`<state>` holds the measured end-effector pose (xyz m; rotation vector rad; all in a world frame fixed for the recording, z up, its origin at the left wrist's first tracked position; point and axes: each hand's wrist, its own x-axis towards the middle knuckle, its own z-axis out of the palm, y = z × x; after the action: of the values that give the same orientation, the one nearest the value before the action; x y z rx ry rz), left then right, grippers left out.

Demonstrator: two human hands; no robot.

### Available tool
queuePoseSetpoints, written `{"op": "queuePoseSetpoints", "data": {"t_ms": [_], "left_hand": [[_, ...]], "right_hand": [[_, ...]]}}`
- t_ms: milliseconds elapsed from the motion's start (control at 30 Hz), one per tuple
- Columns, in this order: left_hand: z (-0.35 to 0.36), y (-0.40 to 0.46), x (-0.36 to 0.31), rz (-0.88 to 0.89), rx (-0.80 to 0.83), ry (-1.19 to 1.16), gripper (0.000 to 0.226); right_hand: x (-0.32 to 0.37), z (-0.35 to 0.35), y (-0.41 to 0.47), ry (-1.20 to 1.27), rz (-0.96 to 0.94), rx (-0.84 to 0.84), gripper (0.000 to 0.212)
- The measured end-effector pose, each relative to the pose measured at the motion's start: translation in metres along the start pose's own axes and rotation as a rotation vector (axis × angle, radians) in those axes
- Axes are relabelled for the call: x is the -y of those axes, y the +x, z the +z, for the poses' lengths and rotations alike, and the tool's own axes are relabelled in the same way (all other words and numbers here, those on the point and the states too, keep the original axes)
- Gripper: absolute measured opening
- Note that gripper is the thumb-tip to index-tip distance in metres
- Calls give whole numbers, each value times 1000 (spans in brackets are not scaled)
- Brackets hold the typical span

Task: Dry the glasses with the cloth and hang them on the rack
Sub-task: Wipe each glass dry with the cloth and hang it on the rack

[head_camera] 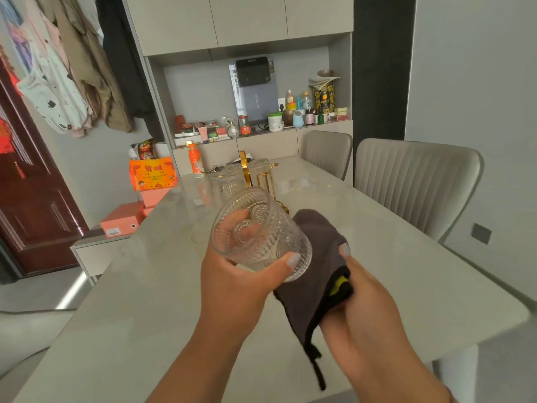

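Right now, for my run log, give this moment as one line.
step: drying | left hand: grips patterned glass | right hand: holds grey cloth against glass | gold rack: behind, on table

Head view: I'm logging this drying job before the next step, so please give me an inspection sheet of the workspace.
Surface: pale table, glossy.
Job's things: patterned glass tilted, mouth toward camera; dark cloth beside it; gold rack with glasses further back.
Clutter: orange bottle, orange boxes at far left end.
Grippers: left hand grips glass; right hand holds cloth.
Cables: nothing seen.
Surroundings: two chairs, cluttered shelf, hanging clothes.
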<state>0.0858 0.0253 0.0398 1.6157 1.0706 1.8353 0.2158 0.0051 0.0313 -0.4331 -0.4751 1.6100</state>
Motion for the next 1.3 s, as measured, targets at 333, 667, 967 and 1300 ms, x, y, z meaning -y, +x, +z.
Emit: {"op": "queuePoseSetpoints", "data": {"t_ms": [333,667,967,1300], "left_hand": [[-1,4,-7,60,-25,70,68],[-1,-10,-8,47,55,48,75],[-7,4,-11,56,-15,160,75],[8,-15,-16,82,128,148,88]], "right_hand": [[-8,2,-8,-26,123,20,37],[-1,12,-6,25,56,-24,39],[5,6,-13,-15,106,-9,35],[1,5,-10,48,133,40,42]]}}
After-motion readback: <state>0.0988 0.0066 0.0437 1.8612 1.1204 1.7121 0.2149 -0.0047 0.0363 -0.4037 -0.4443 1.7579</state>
